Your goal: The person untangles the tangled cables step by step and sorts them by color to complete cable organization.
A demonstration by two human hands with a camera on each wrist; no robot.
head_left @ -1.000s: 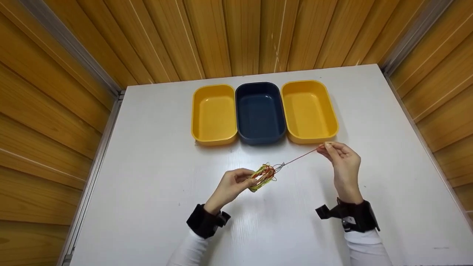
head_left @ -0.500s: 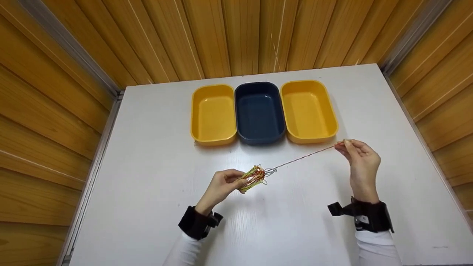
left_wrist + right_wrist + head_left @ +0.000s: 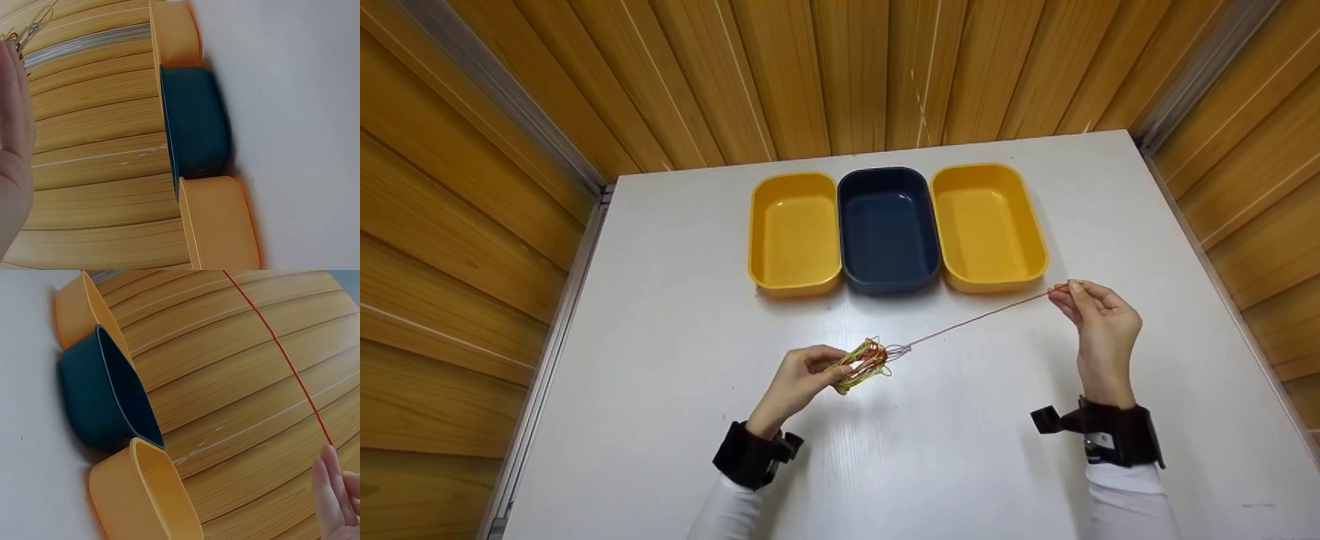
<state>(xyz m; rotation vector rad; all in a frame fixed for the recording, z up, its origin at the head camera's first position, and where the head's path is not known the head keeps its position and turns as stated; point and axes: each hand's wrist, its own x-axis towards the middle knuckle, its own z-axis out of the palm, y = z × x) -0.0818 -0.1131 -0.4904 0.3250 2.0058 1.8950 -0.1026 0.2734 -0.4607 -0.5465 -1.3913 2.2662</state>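
Cord bundle (image 3: pixel 874 355) (one), three bins (image 3: pixel 889 234)

At the left edge of the wrist view I see the left hand (image 3: pixel 16 140), which is partly cut off, with its fingers upward. At the fingertips I see thin wires (image 3: pixel 34 28), some red, some yellowish and grey; how they are gripped, I cannot tell. Behind is the wooden wall (image 3: pixel 101 191) with a metal strip (image 3: pixel 90 45). A dark bin (image 3: pixel 197 124) stands between an upper yellow bin (image 3: pixel 179 34) and a lower yellow bin (image 3: pixel 222 225), on the white table (image 3: pixel 304 135).
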